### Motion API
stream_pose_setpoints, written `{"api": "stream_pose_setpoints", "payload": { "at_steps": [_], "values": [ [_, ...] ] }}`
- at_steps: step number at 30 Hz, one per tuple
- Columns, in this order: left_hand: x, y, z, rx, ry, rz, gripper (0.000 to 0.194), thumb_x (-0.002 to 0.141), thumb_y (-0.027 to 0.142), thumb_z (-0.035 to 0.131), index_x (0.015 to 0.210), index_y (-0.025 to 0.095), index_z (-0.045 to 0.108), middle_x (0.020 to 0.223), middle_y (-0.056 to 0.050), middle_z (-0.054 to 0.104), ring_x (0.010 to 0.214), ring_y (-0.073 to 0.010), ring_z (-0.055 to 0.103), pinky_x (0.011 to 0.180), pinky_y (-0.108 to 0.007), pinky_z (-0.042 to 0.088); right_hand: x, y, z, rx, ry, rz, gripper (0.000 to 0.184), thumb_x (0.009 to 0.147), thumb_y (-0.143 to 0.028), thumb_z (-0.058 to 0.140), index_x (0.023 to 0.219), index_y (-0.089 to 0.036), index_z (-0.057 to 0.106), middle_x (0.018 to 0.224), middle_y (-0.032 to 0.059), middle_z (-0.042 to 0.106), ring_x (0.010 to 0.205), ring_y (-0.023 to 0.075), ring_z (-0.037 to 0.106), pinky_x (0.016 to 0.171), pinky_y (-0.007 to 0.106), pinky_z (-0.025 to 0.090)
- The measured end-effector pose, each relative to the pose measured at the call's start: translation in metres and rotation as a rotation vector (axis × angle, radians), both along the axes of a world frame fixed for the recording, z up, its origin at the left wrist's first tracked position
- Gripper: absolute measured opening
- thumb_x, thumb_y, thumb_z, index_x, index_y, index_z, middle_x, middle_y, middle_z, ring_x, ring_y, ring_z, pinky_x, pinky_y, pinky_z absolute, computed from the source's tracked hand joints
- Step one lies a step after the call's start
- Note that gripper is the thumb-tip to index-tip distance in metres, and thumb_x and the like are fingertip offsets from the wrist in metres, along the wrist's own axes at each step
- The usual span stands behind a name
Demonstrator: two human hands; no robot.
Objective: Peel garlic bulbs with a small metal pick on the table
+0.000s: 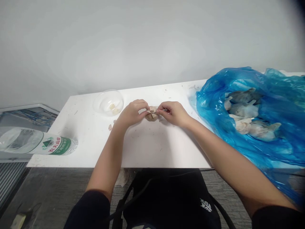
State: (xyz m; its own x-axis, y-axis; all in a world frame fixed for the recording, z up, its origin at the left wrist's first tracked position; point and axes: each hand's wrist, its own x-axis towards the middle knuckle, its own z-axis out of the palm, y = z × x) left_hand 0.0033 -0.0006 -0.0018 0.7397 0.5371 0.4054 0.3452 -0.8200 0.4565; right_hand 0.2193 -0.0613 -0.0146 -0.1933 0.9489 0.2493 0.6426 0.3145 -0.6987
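Observation:
A garlic bulb (152, 117) with papery, pale brown skin is between my two hands, just above or on the white table. My left hand (133, 112) pinches the bulb's top from the left with thumb and forefinger. From the right, my right hand (173, 113) grips the skin at the top, its fingers pressed together. To the left is a clear bowl (97, 103) with a few pale peeled cloves (113, 109) in it. A loose clove (110, 127) lies on the table near my left wrist.
On the right, an open blue plastic bag (207, 92) holds several garlic bulbs (244, 109). A large water bottle (56, 144) stands at the table's left end. Bits of skin are scattered over the white table (147, 149), which meets a wall (152, 41) behind.

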Motion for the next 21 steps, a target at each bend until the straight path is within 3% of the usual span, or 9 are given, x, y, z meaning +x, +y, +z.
{"api": "stream_pose_setpoints", "payload": {
  "at_steps": [7, 15, 21],
  "values": [
    [0.0005, -0.0012, 0.0012, -0.05, -0.028, 0.02, 0.007, 0.088, 0.019, 0.059, 0.082, 0.019, 0.063, 0.084, -0.003, 0.068, 0.083, -0.0167, 0.062, 0.077, -0.033, 0.05, 0.0012, 0.0003, 0.0004, 0.014, 0.079, -0.025, 0.021, 0.087, -0.033, 0.056, 0.076, -0.018, 0.066, 0.069, 0.0017, 0.064, 0.061, 0.0129, 0.049, 0.062, 0.027, 0.034],
    [0.0032, -0.003, 0.0015, 0.0, -0.064, 0.048, 0.009, 0.087, 0.016, 0.054, 0.086, 0.019, 0.062, 0.087, -0.003, 0.068, 0.083, -0.0156, 0.062, 0.076, -0.031, 0.05, 0.0033, 0.0013, 0.0028, 0.067, 0.068, -0.081, 0.022, 0.087, -0.033, 0.056, 0.074, -0.018, 0.064, 0.069, 0.0019, 0.064, 0.061, 0.013, 0.05, 0.063, 0.027, 0.034],
    [0.0056, -0.0079, 0.0037, -0.015, -0.081, 0.013, 0.005, 0.085, 0.016, 0.056, 0.085, 0.019, 0.06, 0.093, -0.004, 0.069, 0.092, -0.0177, 0.065, 0.086, -0.035, 0.052, 0.0028, 0.0011, 0.0025, 0.055, 0.038, -0.092, 0.021, 0.087, -0.033, 0.056, 0.075, -0.018, 0.064, 0.072, 0.0026, 0.066, 0.063, 0.0138, 0.051, 0.063, 0.027, 0.035]
  ]
}}
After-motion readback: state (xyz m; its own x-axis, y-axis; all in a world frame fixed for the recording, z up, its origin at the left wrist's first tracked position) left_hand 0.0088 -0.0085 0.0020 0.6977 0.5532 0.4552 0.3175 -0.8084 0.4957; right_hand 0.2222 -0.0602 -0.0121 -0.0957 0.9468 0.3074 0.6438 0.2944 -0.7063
